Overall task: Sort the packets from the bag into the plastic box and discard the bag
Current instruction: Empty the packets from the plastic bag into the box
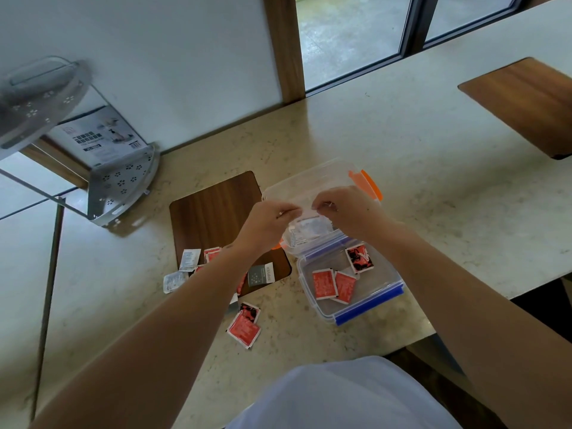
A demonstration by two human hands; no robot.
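My left hand (269,222) and my right hand (343,209) pinch the top edge of a clear plastic bag (306,229) with white packets inside, held above a clear box with orange clips (366,182). In front of it stands a clear box with blue clips (368,308) holding three red packets (324,283). More red packets (244,329) lie loose on the counter, and white packets (189,260) and a grey packet (261,274) lie near my left forearm, some hidden under it.
A dark wooden board (213,209) lies under the loose packets at centre. A perforated metal corner shelf (123,187) with a printed card stands at the left. Another wooden board (526,103) lies far right. The counter edge runs close to my body.
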